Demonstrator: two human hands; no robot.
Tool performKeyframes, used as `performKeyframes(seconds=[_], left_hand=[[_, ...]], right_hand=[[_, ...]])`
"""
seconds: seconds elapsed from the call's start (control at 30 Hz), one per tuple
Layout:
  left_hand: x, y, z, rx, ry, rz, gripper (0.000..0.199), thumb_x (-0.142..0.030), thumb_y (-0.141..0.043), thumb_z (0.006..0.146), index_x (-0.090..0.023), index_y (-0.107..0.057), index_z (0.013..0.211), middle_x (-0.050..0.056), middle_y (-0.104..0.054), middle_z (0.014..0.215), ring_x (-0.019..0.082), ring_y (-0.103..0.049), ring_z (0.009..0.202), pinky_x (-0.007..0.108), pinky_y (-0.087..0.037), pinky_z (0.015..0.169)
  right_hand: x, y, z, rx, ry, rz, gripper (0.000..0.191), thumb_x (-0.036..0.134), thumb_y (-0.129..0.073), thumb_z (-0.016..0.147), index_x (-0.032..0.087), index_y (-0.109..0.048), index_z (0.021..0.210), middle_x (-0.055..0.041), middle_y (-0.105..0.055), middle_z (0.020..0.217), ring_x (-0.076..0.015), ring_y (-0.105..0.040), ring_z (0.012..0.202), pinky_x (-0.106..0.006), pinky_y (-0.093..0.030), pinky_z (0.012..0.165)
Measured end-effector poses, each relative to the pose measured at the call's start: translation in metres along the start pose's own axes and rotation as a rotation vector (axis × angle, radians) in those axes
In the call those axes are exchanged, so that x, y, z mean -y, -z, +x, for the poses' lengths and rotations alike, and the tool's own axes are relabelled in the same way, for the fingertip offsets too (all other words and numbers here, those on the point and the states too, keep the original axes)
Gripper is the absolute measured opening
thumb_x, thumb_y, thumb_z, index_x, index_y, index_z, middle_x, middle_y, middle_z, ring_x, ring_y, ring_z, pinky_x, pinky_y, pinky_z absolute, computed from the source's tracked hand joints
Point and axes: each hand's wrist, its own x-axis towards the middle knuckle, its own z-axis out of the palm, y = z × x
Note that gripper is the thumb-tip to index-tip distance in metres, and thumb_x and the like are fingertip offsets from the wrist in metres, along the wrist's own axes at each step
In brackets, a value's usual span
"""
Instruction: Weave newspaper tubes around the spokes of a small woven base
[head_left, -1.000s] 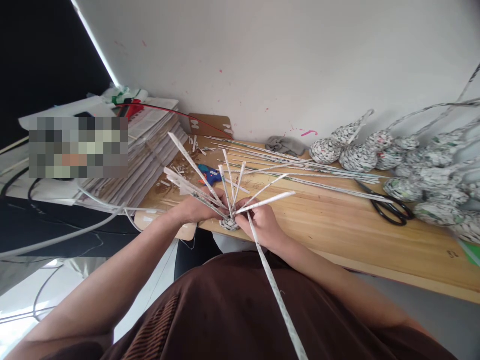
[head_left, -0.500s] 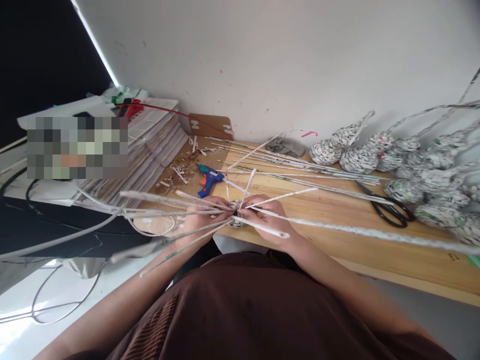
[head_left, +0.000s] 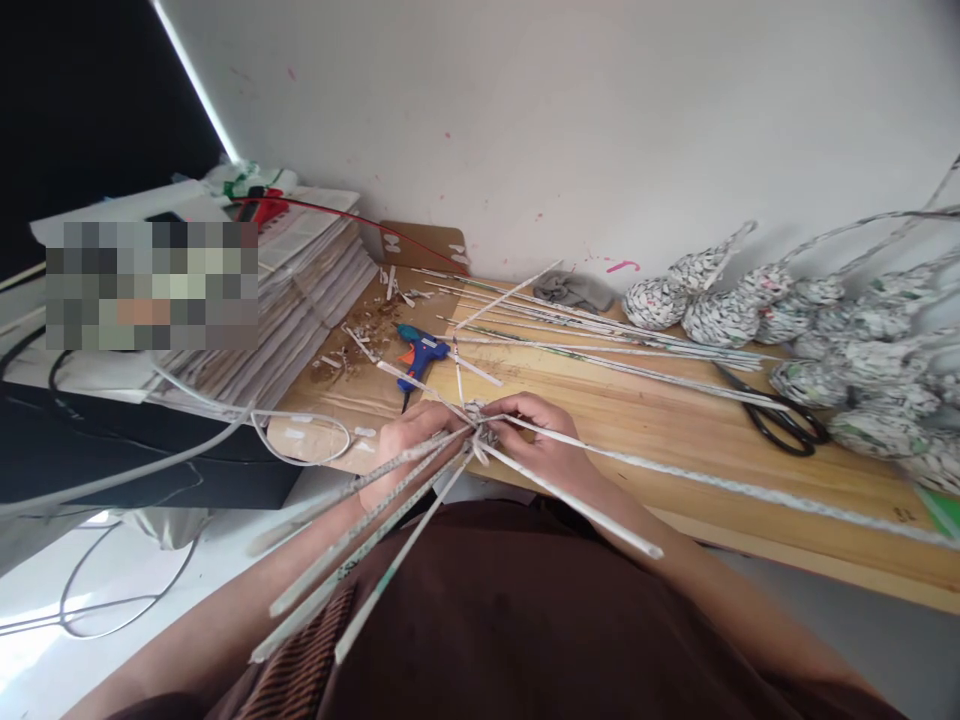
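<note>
Between my hands, near the table's front edge, is a small woven paper piece (head_left: 487,437), mostly hidden by fingers. Long rolled paper tubes (head_left: 585,507) fan out from it, several of them slanting down to the left over my lap. My left hand (head_left: 412,440) is closed around the left side of the piece, its fingertips partly covered by tubes. On the other side, my right hand (head_left: 546,432) pinches the piece near where the tubes meet. One long tube runs out past it to the right. Just beyond my left hand lies a blue glue gun (head_left: 424,358).
Loose paper tubes (head_left: 600,343) lie across the wooden table (head_left: 675,500). Black-handled scissors (head_left: 787,428) rest at their right end, beside several woven paper gourd shapes (head_left: 720,318). Stacked newspapers (head_left: 315,275), a white cable (head_left: 300,414) and paper scraps (head_left: 360,343) are on the left.
The tubes on the left have swung down toward my body, and one now points up-left. Tubes that pointed up and right have shifted around. Both hands still hold the woven piece.
</note>
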Motion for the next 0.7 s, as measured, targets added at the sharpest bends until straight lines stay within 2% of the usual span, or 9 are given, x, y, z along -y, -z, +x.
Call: performKeyframes(seconds=[0.1, 0.23, 0.37, 0.47, 0.57, 0.7], left_hand=[[-0.006, 0.001, -0.003, -0.024, -0.009, 0.023, 0.013, -0.028, -0.062, 0.091, -0.021, -0.071, 0.085, 0.005, -0.075, 0.1, 0.018, -0.071, 0.091, 0.03, -0.055, 0.085], [-0.008, 0.0, -0.004, 0.004, 0.011, 0.035, 0.017, -0.032, -0.059, 0.094, -0.023, -0.072, 0.089, 0.004, -0.074, 0.102, 0.018, -0.07, 0.092, 0.029, -0.055, 0.086], [-0.005, -0.001, -0.003, 0.011, 0.044, 0.016, 0.01, -0.032, -0.065, 0.09, -0.024, -0.071, 0.09, 0.003, -0.075, 0.098, 0.02, -0.071, 0.093, 0.03, -0.055, 0.086], [0.001, -0.004, -0.004, -0.006, 0.066, -0.012, 0.013, -0.034, -0.066, 0.089, -0.026, -0.071, 0.098, 0.003, -0.077, 0.096, 0.024, -0.072, 0.092, 0.034, -0.056, 0.083], [0.007, -0.006, -0.004, -0.025, 0.037, -0.059, 0.019, -0.038, -0.064, 0.09, -0.027, -0.074, 0.102, 0.005, -0.076, 0.099, 0.025, -0.072, 0.092, 0.037, -0.057, 0.084], [0.006, -0.006, -0.002, -0.02, -0.015, -0.068, 0.016, -0.035, -0.065, 0.09, -0.024, -0.075, 0.096, 0.005, -0.075, 0.098, 0.022, -0.072, 0.091, 0.033, -0.058, 0.083]], right_hand=[[0.003, 0.0, 0.002, 0.016, 0.048, -0.048, 0.009, 0.025, -0.067, 0.086, 0.021, -0.074, 0.089, -0.0061, -0.077, 0.09, -0.0196, -0.072, 0.084, -0.031, -0.055, 0.077], [-0.001, 0.0, 0.0, -0.004, 0.042, -0.087, 0.01, 0.028, -0.066, 0.087, 0.022, -0.073, 0.087, -0.0056, -0.076, 0.086, -0.0194, -0.07, 0.081, -0.03, -0.054, 0.073], [0.0, 0.001, -0.006, 0.007, 0.003, -0.088, 0.011, 0.031, -0.065, 0.089, 0.021, -0.071, 0.087, -0.0056, -0.074, 0.086, -0.019, -0.069, 0.079, -0.029, -0.053, 0.072], [0.005, 0.004, -0.007, 0.036, -0.006, -0.09, 0.012, 0.031, -0.066, 0.089, 0.02, -0.071, 0.086, -0.0067, -0.074, 0.086, -0.0195, -0.068, 0.08, -0.031, -0.053, 0.073], [0.005, 0.004, -0.007, 0.062, -0.008, -0.031, 0.011, 0.03, -0.066, 0.089, 0.02, -0.07, 0.087, -0.0068, -0.074, 0.087, -0.0192, -0.069, 0.08, -0.031, -0.053, 0.073], [-0.002, 0.0, -0.006, 0.065, 0.016, 0.095, 0.011, 0.031, -0.07, 0.087, 0.02, -0.069, 0.09, -0.0058, -0.074, 0.087, -0.0182, -0.07, 0.08, -0.029, -0.054, 0.071]])
